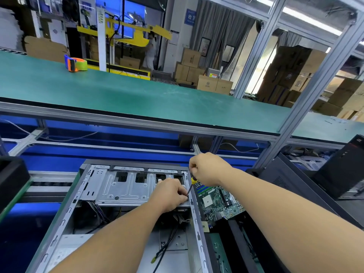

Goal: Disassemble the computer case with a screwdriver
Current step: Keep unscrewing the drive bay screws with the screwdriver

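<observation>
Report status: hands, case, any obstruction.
Right hand grips yellow-handled screwdriver, tip down at silver drive cage. Left hand steadies shaft. Open grey computer case lies flat. No obstruction seen.

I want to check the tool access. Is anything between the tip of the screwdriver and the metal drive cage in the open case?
Nothing visible blocks it. The right hand grips the yellow-and-black screwdriver, whose shaft slants down to the silver metal drive cage. The left hand rests on the cage beside the tip and hides the contact point.

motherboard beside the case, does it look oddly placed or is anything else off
Yes: the motherboard lies loose and tilted outside the computer case, resting on a dark panel to its right. Loose cables trail across the case floor. No damage is visible.
</observation>
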